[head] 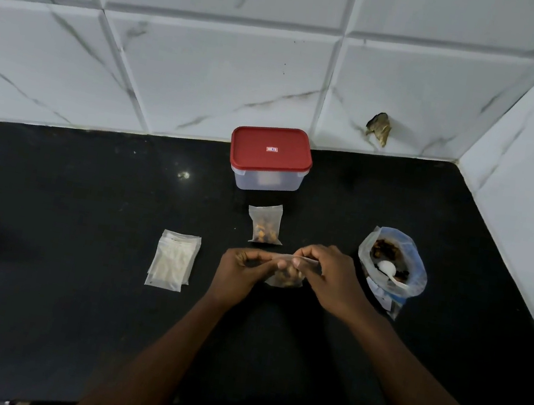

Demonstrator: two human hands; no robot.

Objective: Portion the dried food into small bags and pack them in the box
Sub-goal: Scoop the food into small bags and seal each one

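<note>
Both our left hand (241, 269) and right hand (330, 277) pinch the small bag (283, 279) at its top, we think to press it closed for the box (269, 163).

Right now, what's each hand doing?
Left hand: pinches the top of the small filled bag.
Right hand: pinches the same bag's top.

Closed red-lidded box (270, 159), 1 filled small bag (265, 225) before it, held bag (284, 279) nearer
</note>
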